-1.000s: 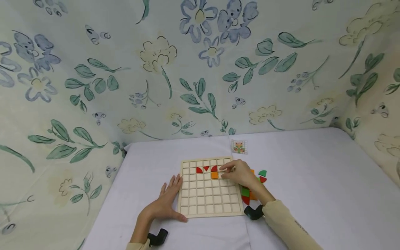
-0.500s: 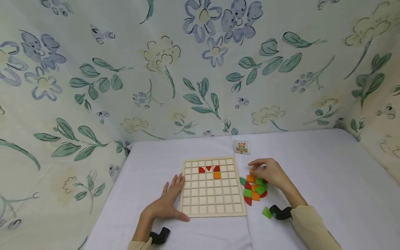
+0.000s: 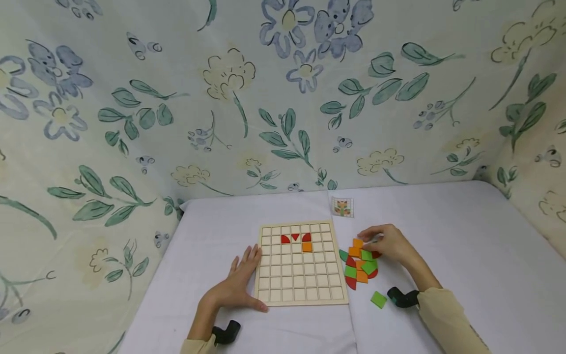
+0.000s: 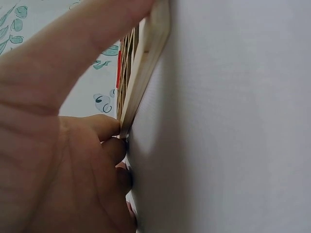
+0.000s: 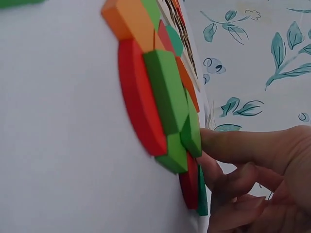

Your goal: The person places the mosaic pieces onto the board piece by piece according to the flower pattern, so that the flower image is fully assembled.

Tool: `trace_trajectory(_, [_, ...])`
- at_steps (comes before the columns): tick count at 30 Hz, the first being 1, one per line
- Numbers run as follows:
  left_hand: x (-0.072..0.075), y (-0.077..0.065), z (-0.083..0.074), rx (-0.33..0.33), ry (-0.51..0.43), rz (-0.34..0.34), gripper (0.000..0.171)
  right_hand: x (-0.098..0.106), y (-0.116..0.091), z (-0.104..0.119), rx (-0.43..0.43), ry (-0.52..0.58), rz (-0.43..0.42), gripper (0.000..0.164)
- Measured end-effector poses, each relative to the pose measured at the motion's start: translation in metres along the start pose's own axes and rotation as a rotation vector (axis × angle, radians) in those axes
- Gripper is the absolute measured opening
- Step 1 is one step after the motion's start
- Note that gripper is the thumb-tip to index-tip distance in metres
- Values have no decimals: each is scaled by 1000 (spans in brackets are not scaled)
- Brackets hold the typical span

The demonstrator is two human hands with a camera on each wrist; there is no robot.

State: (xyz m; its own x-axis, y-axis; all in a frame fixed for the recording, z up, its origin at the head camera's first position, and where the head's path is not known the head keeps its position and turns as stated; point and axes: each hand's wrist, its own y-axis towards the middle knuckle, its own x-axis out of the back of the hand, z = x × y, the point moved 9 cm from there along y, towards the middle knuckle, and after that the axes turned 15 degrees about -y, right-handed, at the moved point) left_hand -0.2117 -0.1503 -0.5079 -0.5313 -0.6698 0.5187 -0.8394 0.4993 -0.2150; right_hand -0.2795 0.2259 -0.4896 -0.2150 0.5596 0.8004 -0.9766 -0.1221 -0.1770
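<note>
My left hand (image 3: 237, 283) rests at the left side of a wooden grid board (image 3: 298, 281), fingers spread along its edge and thumb by the near corner. In the left wrist view, the hand (image 4: 73, 160) touches the board's edge (image 4: 146, 68). Red quarter-round tiles (image 3: 306, 237), a small red triangle (image 3: 295, 237) and an orange square (image 3: 307, 246) sit in its cells. My right hand (image 3: 389, 244) is at the far right of a tile pile, thumb and forefinger apart. The right wrist view shows its fingertips against green tiles (image 5: 167, 92).
The pile of green, orange (image 3: 361, 277) and red tiles (image 3: 351, 283) lies right beside the board. A loose green square (image 3: 378, 299) lies nearer. A small pattern card (image 3: 342, 207) lies behind the board. Floral cloth (image 3: 283, 123) hangs at the back of the white table.
My right hand has moved from above the board to the pile at the right, then slightly farther right, uncovering an orange tile. The left hand has stayed at the board's edge.
</note>
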Motion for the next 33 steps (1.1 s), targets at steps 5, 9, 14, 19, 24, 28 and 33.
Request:
trace_trajectory(5, [-1, 0, 2, 10, 10, 0, 144, -4, 2, 1, 2, 2, -18, 27])
trace_trajectory(9, [-1, 0, 2, 12, 17, 0, 144, -6, 3, 0, -19, -10, -33, 27])
trace_trajectory(14, [-2, 1, 0, 10, 4, 1, 144, -6, 4, -2, -46, -19, -31, 25])
trace_trajectory(19, [-3, 1, 1, 18, 7, -5, 143, -5, 6, 0, -50, -17, -23, 25])
trace_trajectory(24, [-3, 0, 1, 19, 5, -6, 145, -4, 7, 1, -45, 5, -19, 30])
trace_trajectory(28, [-4, 0, 1, 20, -4, -3, 145, -5, 8, -3, -55, 30, -9, 31])
trace_trajectory(33, [-4, 1, 3, 16, 5, 3, 145, -6, 9, -6, -29, 33, -14, 31])
